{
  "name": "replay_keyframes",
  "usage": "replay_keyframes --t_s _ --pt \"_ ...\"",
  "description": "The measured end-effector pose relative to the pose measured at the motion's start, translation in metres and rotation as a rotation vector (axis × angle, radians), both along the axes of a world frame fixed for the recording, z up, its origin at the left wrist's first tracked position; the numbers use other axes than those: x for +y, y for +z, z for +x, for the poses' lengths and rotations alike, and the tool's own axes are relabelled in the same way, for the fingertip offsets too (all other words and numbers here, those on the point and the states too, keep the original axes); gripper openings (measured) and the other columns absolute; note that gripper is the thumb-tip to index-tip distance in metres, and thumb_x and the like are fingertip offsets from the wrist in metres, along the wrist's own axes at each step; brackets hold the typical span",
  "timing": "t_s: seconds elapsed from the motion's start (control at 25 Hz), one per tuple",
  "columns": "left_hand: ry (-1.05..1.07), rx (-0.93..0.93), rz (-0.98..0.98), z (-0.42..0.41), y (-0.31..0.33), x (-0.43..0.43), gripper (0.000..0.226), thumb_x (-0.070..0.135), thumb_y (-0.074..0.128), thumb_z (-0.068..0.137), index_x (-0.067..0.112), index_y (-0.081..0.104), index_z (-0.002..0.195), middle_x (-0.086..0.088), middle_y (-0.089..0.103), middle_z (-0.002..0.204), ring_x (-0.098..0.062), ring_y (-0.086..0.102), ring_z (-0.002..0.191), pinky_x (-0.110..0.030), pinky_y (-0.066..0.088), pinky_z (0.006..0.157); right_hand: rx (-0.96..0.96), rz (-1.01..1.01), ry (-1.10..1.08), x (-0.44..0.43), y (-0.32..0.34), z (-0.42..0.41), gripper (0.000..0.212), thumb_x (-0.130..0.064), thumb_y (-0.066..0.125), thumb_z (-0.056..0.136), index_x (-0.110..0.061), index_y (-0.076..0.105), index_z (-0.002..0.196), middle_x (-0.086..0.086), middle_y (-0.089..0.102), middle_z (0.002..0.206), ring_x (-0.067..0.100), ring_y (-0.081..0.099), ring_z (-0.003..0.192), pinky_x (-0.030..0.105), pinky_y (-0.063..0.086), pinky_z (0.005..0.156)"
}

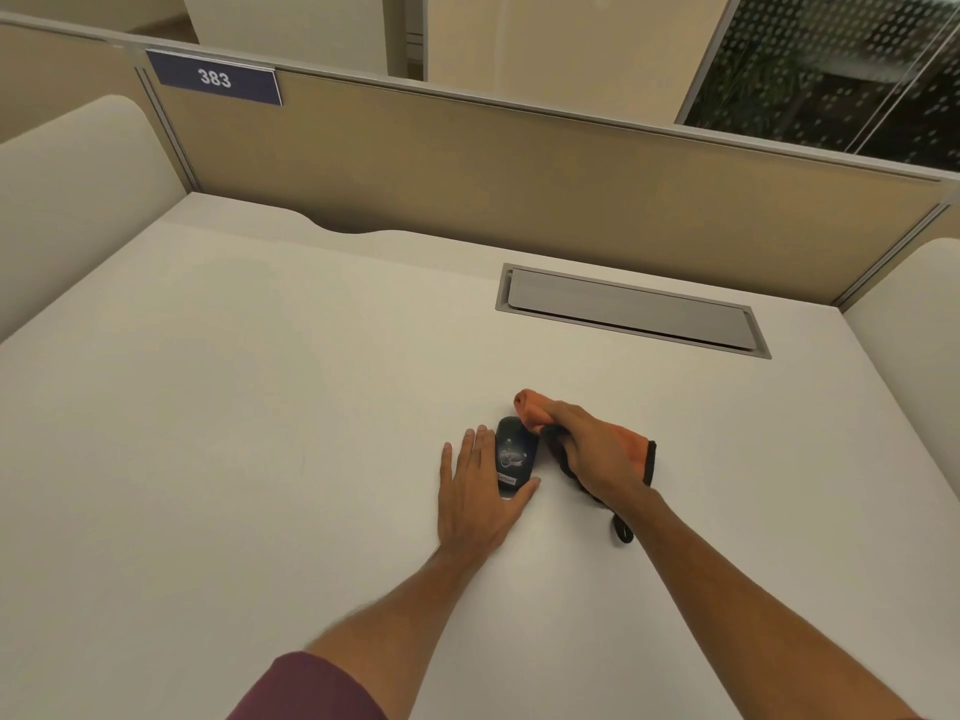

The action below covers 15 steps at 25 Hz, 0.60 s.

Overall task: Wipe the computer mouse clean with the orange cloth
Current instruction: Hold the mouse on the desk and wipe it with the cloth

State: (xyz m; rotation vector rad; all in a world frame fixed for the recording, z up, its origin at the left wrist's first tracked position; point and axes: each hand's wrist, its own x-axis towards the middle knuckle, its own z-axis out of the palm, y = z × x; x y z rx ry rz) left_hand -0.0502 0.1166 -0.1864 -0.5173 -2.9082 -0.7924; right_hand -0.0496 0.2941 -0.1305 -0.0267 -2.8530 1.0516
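The computer mouse (513, 456) lies on the tabletop (260, 407), steadied, I'd say, by the open left hand (480, 498) cupped flat around its side, so the right hand (592, 454), gripping the bunched orange cloth (532, 407), can rub it.

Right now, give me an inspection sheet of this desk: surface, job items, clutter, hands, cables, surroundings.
Surface: white desk, bare apart from the job's things; closed cable hatch at the back right.
Job's things: dark mouse on the desk; orange cloth just right of it, black-edged.
Clutter: nothing seen.
Hands: left hand flat beside the mouse, thumb at its near end; right hand grips the cloth.
Cables: nothing seen.
Surroundings: tan partition with sign 383; glass wall behind.
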Motion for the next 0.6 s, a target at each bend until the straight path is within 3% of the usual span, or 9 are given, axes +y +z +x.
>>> replay_keyframes --t_s 0.16,0.28,0.36,0.48,0.6 --pt "-0.008 -0.009 0.013 -0.001 0.0 0.0 0.092 0.074 0.041 0.082 0.011 0.028 0.148 -0.007 0.036 0.154 -0.021 0.025 0.146 -0.041 0.003 0.122 -0.007 0.047 0.108 -0.008 0.009 -0.01 0.032 -0.022 0.04 0.1 -0.03 0.054 0.127 -0.003 0.053 0.134 0.011 0.049 0.119 0.03 0.037 0.105" --pt "-0.012 -0.019 0.018 -0.002 0.0 0.0 0.091 0.074 0.039 0.083 0.013 0.026 0.148 -0.006 0.035 0.154 -0.02 0.022 0.146 -0.041 0.002 0.122 -0.099 0.103 0.116 -0.011 0.008 -0.015 0.027 -0.058 0.034 0.091 -0.056 0.051 0.112 -0.025 0.051 0.12 -0.004 0.048 0.108 0.014 0.035 0.087" --pt "-0.007 -0.021 0.021 -0.001 0.001 0.001 0.091 0.073 0.041 0.083 0.012 0.025 0.149 -0.006 0.033 0.155 -0.02 0.022 0.146 -0.04 0.001 0.122 -0.098 0.073 0.036 -0.012 0.008 -0.021 0.034 -0.062 0.033 0.09 -0.047 0.054 0.111 -0.02 0.054 0.117 0.003 0.05 0.105 0.014 0.035 0.081" --pt "-0.006 -0.035 0.02 -0.001 0.002 0.0 0.091 0.073 0.042 0.083 0.013 0.024 0.149 -0.005 0.032 0.156 -0.02 0.021 0.147 -0.04 0.0 0.122 -0.101 0.064 0.018 -0.016 0.009 -0.029 0.03 -0.049 0.034 0.096 -0.037 0.055 0.114 -0.009 0.056 0.12 0.01 0.051 0.109 0.023 0.042 0.09" --pt "-0.013 -0.03 0.054 -0.002 0.004 0.0 0.086 0.071 0.042 0.083 0.018 0.025 0.149 -0.002 0.035 0.154 -0.018 0.022 0.146 -0.041 0.001 0.123 -0.049 0.089 0.144 -0.022 0.013 -0.023 0.034 -0.062 0.037 0.089 -0.047 0.054 0.114 -0.025 0.056 0.118 -0.003 0.052 0.106 0.017 0.045 0.093"
